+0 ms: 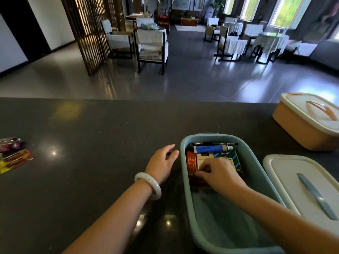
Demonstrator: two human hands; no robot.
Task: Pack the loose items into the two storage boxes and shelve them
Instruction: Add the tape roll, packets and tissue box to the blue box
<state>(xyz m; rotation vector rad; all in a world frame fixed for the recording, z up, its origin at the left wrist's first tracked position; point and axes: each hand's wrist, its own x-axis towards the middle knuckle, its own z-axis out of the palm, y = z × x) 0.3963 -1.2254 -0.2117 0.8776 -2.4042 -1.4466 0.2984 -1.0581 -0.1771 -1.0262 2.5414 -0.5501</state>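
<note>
An open teal storage box (185,195) stands on the dark counter (91,129) in front of me. Its far end holds several small items: a blue tube (211,148), a red packet (191,163), a green packet (236,160) and a pale carton. My right hand (218,173) reaches into the box, its curled fingers pinching the pale carton. Beside the box's left wall hovers my left hand (163,163), fingers relaxed and holding nothing, a white bangle on the wrist. The box's white lid (293,180) lies to the right. An orange box (300,129) with its lid on stands at the far right.
Several loose packets (12,154) in red, yellow and purple lie at the counter's left edge. Beyond the counter's far edge is a dining room with chairs (152,44) and clothed tables (271,41) and a wooden lattice screen.
</note>
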